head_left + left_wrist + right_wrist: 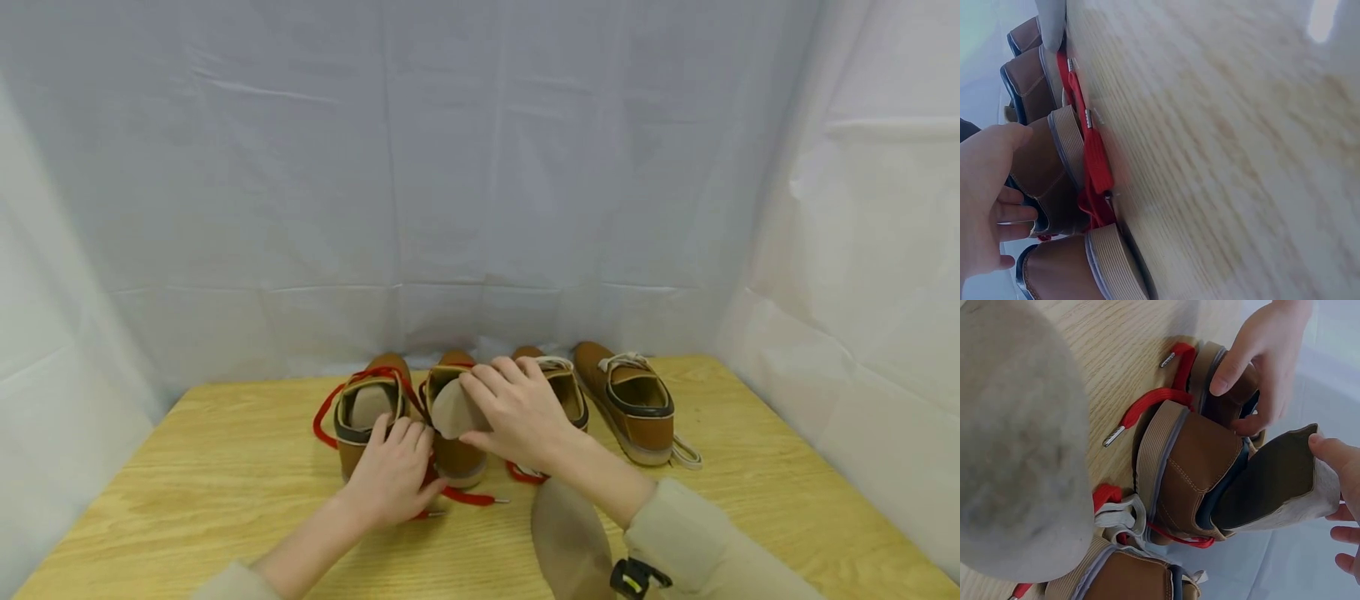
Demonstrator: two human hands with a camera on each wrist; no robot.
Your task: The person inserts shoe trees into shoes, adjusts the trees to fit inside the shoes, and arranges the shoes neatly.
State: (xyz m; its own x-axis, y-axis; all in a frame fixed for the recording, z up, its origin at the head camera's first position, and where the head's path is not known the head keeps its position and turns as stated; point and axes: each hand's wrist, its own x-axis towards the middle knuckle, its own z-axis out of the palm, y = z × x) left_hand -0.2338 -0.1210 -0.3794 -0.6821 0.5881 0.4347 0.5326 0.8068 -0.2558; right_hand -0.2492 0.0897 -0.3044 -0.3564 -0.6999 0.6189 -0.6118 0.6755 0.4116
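Note:
A beige insole (pixel 454 411) is in my right hand (pixel 525 408), its near end bent up between thumb and fingers. Its other end reaches into the second brown shoe from the left (pixel 1200 450), which has red laces. My left hand (pixel 393 471) is beside that shoe's heel, between it and the leftmost brown shoe (pixel 1060 269). Its fingers are relaxed, with the thumb near the heel. Inside the leftmost shoe a beige insole (pixel 370 405) shows. Another loose insole (pixel 572 537) lies on the table under my right forearm.
Two brown shoes with pale laces stand on the right, one partly behind my right hand, the other shoe (pixel 648 429) at the far right. Red laces (pixel 468 497) trail on the wooden table (pixel 225 467). White sheeting (pixel 450 208) hangs behind and at both sides.

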